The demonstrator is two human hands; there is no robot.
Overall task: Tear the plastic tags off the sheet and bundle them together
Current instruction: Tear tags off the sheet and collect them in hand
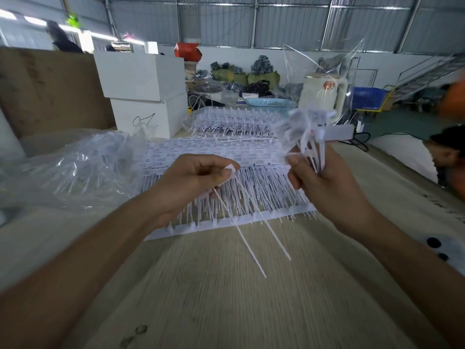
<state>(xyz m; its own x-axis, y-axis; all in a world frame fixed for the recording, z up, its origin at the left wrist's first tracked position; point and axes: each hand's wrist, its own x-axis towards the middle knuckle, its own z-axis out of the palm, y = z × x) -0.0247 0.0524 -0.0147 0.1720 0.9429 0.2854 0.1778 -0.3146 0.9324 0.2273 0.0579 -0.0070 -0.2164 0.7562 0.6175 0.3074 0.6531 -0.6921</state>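
Above the white moulded plastic sheet of tags (234, 182) lying on the pale wooden worktop (226, 285), the left hand (191, 182) pinches two loose white long-tailed tags (251, 238) while the right hand (324, 180) grips an upright bundle of torn-off tags (312, 137).

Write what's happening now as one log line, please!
left hand: pinches loose white plastic tags | right hand: grips white tag bundle | white tag sheets: on table

forearms: bare, entering from lower left and lower right | hands (196, 177): bare, no rings or gloves | garment (442, 250) at right edge: white, dark dots
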